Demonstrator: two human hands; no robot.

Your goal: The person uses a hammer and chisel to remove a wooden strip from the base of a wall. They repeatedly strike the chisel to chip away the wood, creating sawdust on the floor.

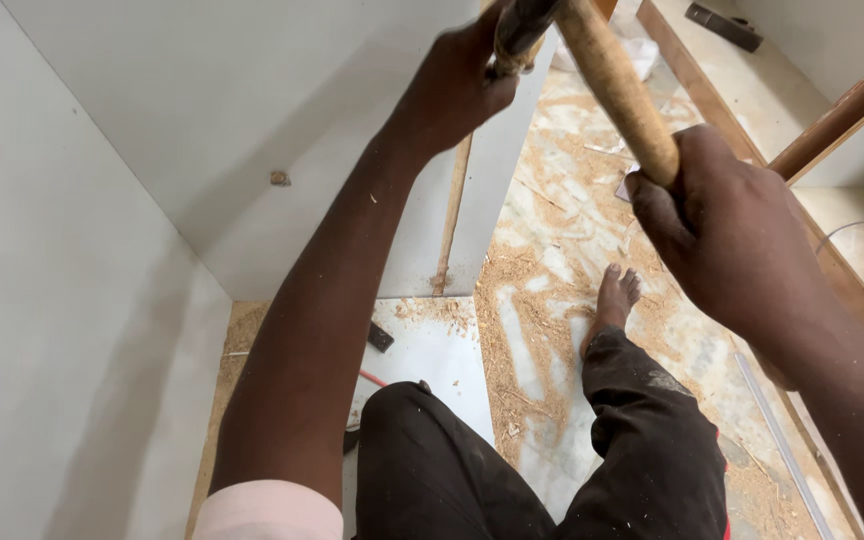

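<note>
Right now your right hand is wrapped tight round the lower end of a wooden handle, and your left hand has its grip pressed closed round a darker, narrower piece at the top edge of the view; you cannot tell from here whether that piece belongs to the same tool, since it runs out of the frame. Both are raised in front of you, above the standing edge of a white panel. That handle looks stiff and round, probably dusty and a little slick, so a full closed fist low on the shaft, as you have it, seems the sound hold; any weight likely sits at the hidden far end. White boards wall you in on the left like an open cabinet, holding nothing but a small fitting on the back face. Sawdust covers the floor round your bare foot.
</note>
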